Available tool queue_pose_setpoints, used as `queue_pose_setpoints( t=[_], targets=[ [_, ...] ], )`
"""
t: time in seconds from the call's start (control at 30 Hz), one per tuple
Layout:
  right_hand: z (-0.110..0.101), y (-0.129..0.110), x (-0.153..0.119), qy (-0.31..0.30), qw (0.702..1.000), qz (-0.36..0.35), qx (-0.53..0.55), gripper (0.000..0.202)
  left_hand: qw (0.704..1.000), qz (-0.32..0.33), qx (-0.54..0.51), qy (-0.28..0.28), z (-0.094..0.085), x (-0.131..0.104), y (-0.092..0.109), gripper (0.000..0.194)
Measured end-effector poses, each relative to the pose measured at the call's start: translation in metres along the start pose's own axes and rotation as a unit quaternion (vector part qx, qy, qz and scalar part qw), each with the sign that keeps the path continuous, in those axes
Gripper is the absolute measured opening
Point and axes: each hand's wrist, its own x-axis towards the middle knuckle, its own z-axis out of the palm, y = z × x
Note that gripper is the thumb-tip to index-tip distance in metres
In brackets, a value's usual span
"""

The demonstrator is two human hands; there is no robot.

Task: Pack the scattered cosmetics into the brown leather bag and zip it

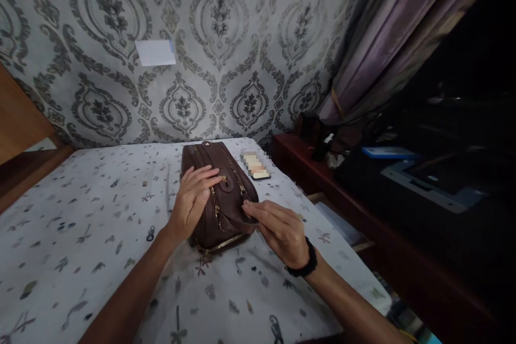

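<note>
A dark brown leather bag [221,169] with gold zippers lies on a white printed sheet [113,215]. My left hand [195,193] rests flat on its top, fingers stretched out and touching the leather near a gold clasp [225,180]. At the bag's near right end, my right hand [278,226] is closed in a pinch at the zipper pull [244,199] of the right-hand zipper; the fingertips partly hide the pull. Another zipper pull [217,212] with a tassel hangs between the hands. A curved zipper [223,245] runs along the bag's near end.
A phone [257,165] with a lit screen lies right of the bag. Beyond the sheet's right edge stands a dark red wooden ledge [322,183], with a blue-edged flat item [389,152] on a dark surface. A patterned wall [217,80] rises behind; a purple curtain [374,54] hangs right.
</note>
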Motion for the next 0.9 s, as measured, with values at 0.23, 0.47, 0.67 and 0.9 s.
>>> queue_pose_setpoints(
  t=[0.23, 0.47, 0.67, 0.9],
  targets=[
    [0.002, -0.011, -0.017, 0.027, 0.999, 0.030, 0.002, 0.032, 1.000, -0.003, -0.001, -0.004, -0.001, 0.000, 0.000, 0.042],
    [0.004, 0.000, -0.014, -0.047, 0.997, 0.051, 0.024, 0.031, 1.000, -0.002, 0.002, -0.002, -0.001, 0.001, 0.001, 0.043],
    [0.004, 0.008, -0.009, -0.047, 0.993, 0.084, 0.072, 0.025, 1.000, -0.004, 0.004, 0.002, -0.001, 0.001, 0.003, 0.045],
    [0.009, -0.004, 0.001, 0.042, 0.980, 0.155, 0.118, 0.027, 1.000, -0.006, -0.003, 0.002, -0.002, 0.001, 0.004, 0.044]
  ],
)
